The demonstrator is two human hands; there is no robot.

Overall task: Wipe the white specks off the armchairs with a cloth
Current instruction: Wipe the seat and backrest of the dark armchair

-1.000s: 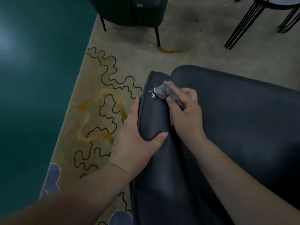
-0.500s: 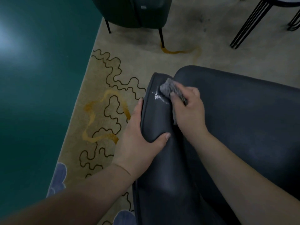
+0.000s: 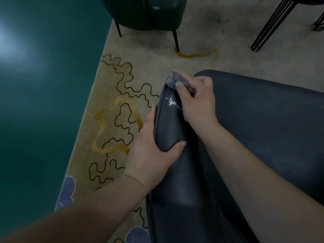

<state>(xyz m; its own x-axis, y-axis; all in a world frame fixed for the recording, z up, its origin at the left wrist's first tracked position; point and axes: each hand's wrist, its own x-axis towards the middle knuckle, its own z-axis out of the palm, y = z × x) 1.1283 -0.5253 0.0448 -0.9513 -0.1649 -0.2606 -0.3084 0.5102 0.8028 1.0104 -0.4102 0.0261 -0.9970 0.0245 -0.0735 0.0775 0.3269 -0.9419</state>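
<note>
While the left hand [image 3: 154,151] clamps the dark armchair's armrest [image 3: 168,127], the right hand [image 3: 196,100] grips the grey cloth [image 3: 177,78] at twelve o'clock of the white specks [image 3: 171,102], not yet wiped away.

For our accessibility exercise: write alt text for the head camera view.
A right hand presses a grey cloth on a dark armchair arm, beside white specks. The left hand grips the arm's edge above a patterned rug.

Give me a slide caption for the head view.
Right hand wipes white specks with cloth; left hand grips armchair.
</note>
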